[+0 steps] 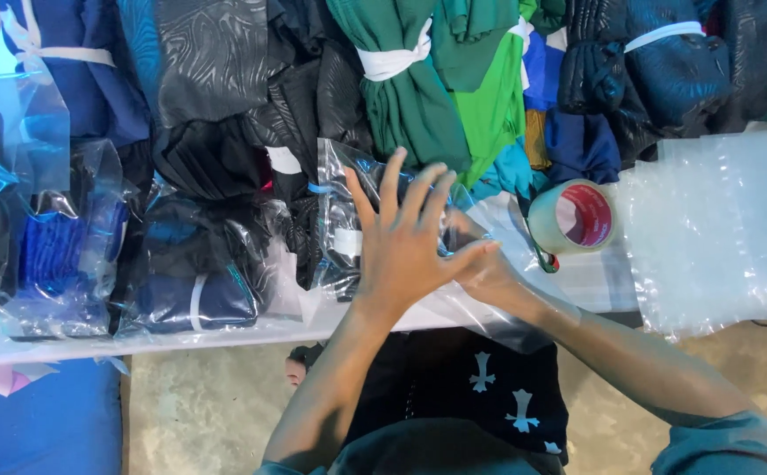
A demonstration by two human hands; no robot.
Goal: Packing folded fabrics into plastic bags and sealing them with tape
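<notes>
Clear plastic is crinkling under your hands: a bagged dark garment (348, 233) is lying on the white table edge (225, 332), right in front of you, between the other filled bags (194, 277) and the roll of tape (572, 217). Your left hand (405, 246) is pressing flat on it, fingers (392, 180) spreading wide apart, gripping nothing. Your right hand (480, 264) is sitting mostly behind the left, touching the bag's plastic; whether its fingers are pinching anything cannot be told. A stack of empty clear bags (722, 220) is lying further right.
</notes>
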